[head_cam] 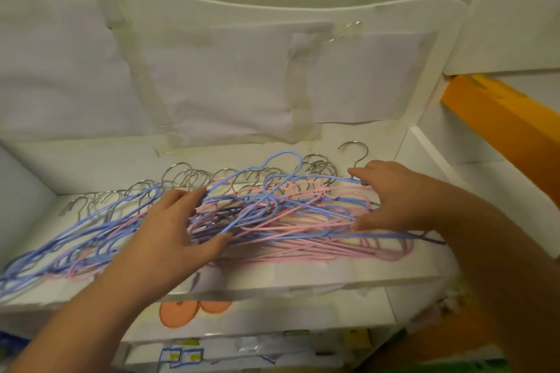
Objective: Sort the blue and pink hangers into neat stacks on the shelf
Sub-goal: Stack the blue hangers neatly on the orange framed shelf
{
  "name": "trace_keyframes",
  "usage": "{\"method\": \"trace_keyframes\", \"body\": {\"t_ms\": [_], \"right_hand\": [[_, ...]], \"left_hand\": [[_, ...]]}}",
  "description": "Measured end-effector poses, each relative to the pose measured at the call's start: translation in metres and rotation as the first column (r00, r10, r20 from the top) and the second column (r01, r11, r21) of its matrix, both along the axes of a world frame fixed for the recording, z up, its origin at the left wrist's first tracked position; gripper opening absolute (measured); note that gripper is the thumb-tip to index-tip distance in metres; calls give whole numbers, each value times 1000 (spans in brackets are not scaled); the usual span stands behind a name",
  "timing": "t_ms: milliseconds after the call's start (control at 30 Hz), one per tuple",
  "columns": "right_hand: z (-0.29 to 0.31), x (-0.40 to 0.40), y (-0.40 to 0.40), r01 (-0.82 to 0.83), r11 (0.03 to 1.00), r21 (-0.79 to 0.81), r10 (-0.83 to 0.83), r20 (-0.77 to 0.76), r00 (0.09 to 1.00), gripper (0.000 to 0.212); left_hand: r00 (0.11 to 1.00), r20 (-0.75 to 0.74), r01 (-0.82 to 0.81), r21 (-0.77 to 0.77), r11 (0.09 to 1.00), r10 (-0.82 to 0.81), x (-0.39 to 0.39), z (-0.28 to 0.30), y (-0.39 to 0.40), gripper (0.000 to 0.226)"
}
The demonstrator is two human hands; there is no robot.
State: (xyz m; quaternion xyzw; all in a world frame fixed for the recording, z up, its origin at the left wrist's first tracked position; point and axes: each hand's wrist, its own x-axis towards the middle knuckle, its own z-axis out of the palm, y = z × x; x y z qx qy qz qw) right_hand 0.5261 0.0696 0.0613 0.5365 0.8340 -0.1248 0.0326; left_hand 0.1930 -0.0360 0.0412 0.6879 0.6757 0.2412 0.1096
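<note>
pile: blue hangers [91,230] and pink hangers [318,247] all tangled in one heap on the shelf [303,278], metal hooks facing the back

left hand [169,233]: grip closing on the tangle near the middle, thumb under, fingers over

right hand [391,194]: grip pinching wires at the heap's right end

step: looks like early days, no stacks yet

next: probably tease out one colour without dragging the rest

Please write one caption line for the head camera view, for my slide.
Both hands, left hand and right hand, reach into a tangled pile of blue and pink hangers on a white shelf.
</note>
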Motion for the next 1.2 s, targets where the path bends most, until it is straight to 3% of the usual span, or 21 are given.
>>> {"method": "trace_keyframes", "body": {"t_ms": [100,333,533,633,867,1033,1200], "right_hand": [[-2,4,4,-4,999,44,5,-25,1000,99],[-1,-1,-17,136,987,90,-113,-224,968,95],[8,2,-77,321,939,128,-223,-484,846,90],[11,7,-123,395,910,124,-253,-589,767,91],[21,37,-251,523,824,218,-368,-495,787,85],[31,89,-339,693,660,290,-567,-413,713,79],[39,152,-409,777,571,264,-671,-395,627,73]], "left_hand": [[999,-18,-42,7,999,42,4,0,-11,83],[993,-1,-116,42,992,116,6,4,-38,78],[998,3,-60,46,997,60,-4,14,-59,78],[996,-90,17,28,999,-15,-10,15,-67,83],[949,-165,283,66,957,-269,40,-2,-87,90],[859,-167,506,131,852,-485,123,3,-107,86],[742,-210,669,155,727,-637,211,18,-129,83]]}}
